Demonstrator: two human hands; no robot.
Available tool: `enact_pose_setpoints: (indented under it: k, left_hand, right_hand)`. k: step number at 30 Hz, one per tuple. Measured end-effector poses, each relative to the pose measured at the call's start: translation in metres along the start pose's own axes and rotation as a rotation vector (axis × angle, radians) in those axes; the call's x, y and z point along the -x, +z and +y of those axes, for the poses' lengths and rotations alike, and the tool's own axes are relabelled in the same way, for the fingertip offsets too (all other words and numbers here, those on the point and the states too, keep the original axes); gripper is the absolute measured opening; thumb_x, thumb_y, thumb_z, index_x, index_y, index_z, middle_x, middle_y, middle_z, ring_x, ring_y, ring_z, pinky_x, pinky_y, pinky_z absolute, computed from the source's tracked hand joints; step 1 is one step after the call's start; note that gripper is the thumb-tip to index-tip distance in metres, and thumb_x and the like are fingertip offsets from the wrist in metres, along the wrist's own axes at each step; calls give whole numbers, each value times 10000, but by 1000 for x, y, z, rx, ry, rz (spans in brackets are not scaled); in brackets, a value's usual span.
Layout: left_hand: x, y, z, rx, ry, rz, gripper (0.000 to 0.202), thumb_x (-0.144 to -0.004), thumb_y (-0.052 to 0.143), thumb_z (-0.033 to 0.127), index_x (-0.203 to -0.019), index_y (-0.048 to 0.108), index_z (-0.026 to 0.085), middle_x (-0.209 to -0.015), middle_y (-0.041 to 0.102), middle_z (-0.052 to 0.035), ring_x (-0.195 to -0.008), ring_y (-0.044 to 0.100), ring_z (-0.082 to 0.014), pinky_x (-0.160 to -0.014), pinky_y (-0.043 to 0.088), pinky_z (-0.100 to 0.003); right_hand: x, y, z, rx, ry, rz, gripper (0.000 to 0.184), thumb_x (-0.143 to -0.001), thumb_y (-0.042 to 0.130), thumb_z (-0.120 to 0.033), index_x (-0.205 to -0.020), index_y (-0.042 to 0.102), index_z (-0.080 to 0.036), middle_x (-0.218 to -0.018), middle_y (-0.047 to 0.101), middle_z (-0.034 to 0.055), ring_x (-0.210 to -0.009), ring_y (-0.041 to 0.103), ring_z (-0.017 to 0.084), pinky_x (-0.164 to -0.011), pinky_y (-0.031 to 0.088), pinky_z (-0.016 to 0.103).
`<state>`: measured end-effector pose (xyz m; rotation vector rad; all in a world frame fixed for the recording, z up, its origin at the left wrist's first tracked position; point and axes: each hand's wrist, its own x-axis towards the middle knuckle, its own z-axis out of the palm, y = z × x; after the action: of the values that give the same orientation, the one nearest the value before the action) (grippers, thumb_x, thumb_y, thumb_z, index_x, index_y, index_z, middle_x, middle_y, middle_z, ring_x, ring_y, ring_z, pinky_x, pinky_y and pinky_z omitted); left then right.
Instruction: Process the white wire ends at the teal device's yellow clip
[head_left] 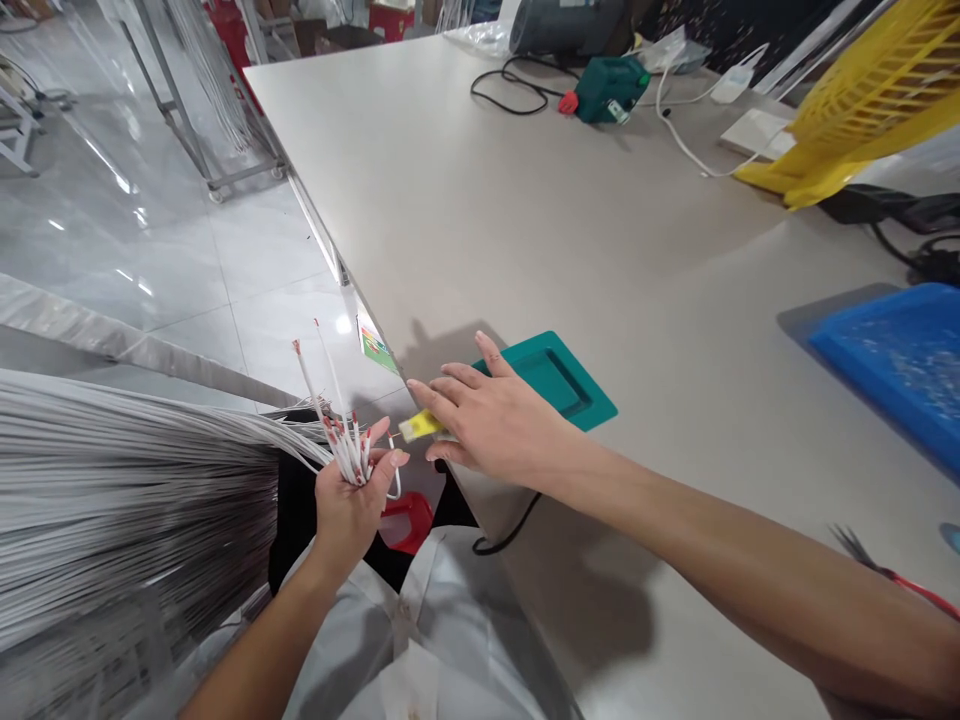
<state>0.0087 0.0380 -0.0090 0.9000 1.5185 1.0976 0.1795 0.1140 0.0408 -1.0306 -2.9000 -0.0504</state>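
In my left hand (349, 505) is a bundle of white wires (352, 450) with red and copper-coloured ends, the fingers closed around it. Two wires stick up above the rest. One wire end points right, close to a blurred yellow piece with a pale tip (418, 427). My right hand (487, 415) lies over that piece, palm down with fingers spread, hiding most of it. Whether the palm presses on it cannot be seen. Partly under the same hand is a flat teal tray-like piece (596, 408) on the table.
Long white wires (135, 480) hang in a mass at left. On the table (420, 190) are a teal device with a red knob (611, 90), a yellow fan-like grille (862, 100), a blue tray (900, 350) and red-handled pliers (892, 572). A red stool-like object (412, 520) shows below.
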Motion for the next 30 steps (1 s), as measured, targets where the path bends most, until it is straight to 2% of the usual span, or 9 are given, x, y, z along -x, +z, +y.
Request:
enact_pose_setpoints:
  k: [4,7,9,15,18,21,24,26,30]
  left_hand:
    - [2,-9,-3,62,3,4,416,-694,677,313,-1058,581,136,-706,676,-19,-397,397,-50,-382,302,-204]
    - [5,-16,-2,180,-30,-15,281,-687,682,316,-883,591,136,-715,692,-47,-372,374,-41,-359,279,-196]
    - [7,-21,0,248,-47,-46,237,-697,675,308,-840,585,143,-695,687,-39,-362,350,-33,-348,271,-187]
    - [14,-27,0,323,-65,-138,176,-703,669,294,-786,612,148,-565,611,16,-366,348,-29,-346,252,-173]
    - [16,-28,-1,282,-58,-140,167,-711,664,302,-752,630,144,-492,554,33,-371,342,-38,-348,237,-178]
    - [17,-29,-1,256,-43,-148,148,-719,663,286,-752,638,144,-535,572,20,-392,348,-38,-360,239,-179]
    - [18,-30,-3,236,-55,-166,144,-723,664,276,-768,651,140,-571,586,8,-403,338,-33,-370,233,-180]
    - [18,-31,-5,227,-69,-194,158,-719,669,279,-779,666,132,-535,566,14,-400,331,-36,-373,233,-184]
    - [14,-34,-11,239,-80,-177,231,-695,686,298,-848,683,124,-519,568,14,-405,358,-50,-386,274,-194]
  right_hand:
    - [2,-6,-5,-47,0,78,635,-764,535,-573,-1179,533,-92,-980,644,148,-1034,514,317,-1009,179,622]
    - [6,-5,-19,-129,-21,246,359,-866,475,-399,-1066,607,-132,-933,660,101,-932,569,233,-984,333,486]
    - [8,0,-32,-230,-4,333,234,-885,453,-239,-999,636,-149,-889,667,80,-836,592,181,-845,458,351]
    - [0,17,-60,-924,171,364,173,-853,517,-248,-840,678,-187,-787,657,50,-747,601,137,-661,501,252]
    - [-6,23,-68,-1207,233,413,151,-818,575,-275,-757,697,-210,-717,664,31,-713,589,133,-652,491,253]
    - [-9,31,-75,-1484,380,450,109,-765,638,-291,-733,706,-211,-642,653,20,-684,572,139,-641,477,265]
    - [-8,35,-77,-1767,540,317,157,-734,660,-338,-677,687,-194,-621,605,6,-580,543,119,-502,429,235]
    - [-6,31,-74,-1773,518,240,181,-736,651,-355,-688,679,-184,-637,586,6,-563,536,113,-482,412,231]
    - [1,13,-61,-1407,231,286,218,-787,594,-330,-674,686,-167,-638,564,24,-634,537,123,-599,435,257]
